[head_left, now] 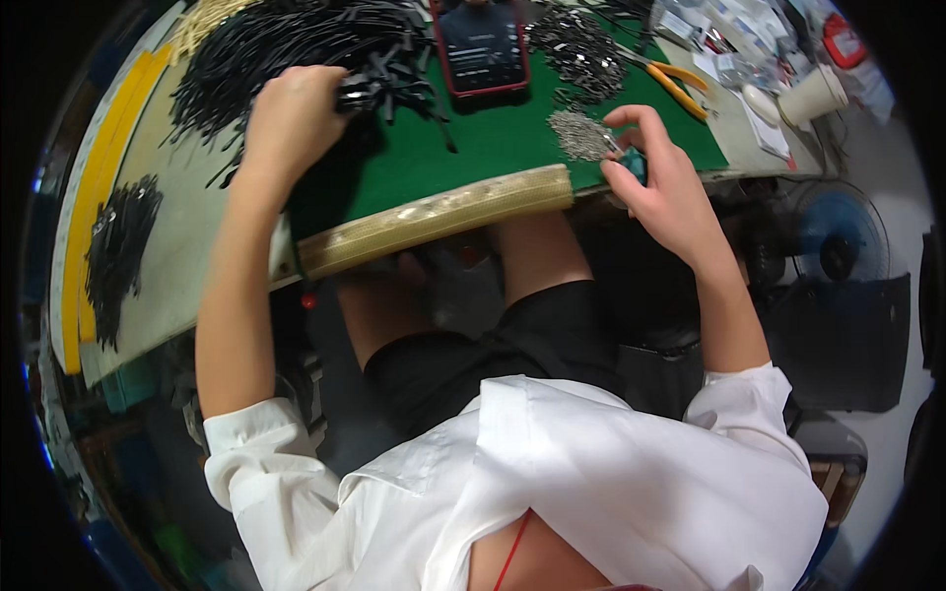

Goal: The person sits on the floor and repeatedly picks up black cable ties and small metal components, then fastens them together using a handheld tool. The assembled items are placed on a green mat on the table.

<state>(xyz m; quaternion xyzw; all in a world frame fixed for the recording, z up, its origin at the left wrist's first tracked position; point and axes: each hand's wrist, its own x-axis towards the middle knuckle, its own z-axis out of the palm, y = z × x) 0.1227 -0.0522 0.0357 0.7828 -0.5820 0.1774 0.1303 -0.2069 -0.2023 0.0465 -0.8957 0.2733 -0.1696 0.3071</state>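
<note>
My left hand [294, 113] is closed at the near edge of a big heap of thin black cords [286, 49]. Its fingertips are hidden, so what lies between them cannot be made out. A small teal-handled tool [634, 164] sits in my right hand [665, 187], pinched between thumb and fingers. The tool's metal end points at a pile of tiny silver metal pieces [579, 135] on the green mat [414, 167]. Beyond that pile lies a larger heap of dark metal parts [581, 59].
A phone in a red case [481, 49] lies between the heaps. Orange-handled pliers [675, 84] rest at the right. A clear-wrapped yellowish roll [434, 219] edges the table in front. Black cords [118, 251] and a yellow ruler-like strip [84, 197] lie left. A fan [838, 241] stands right.
</note>
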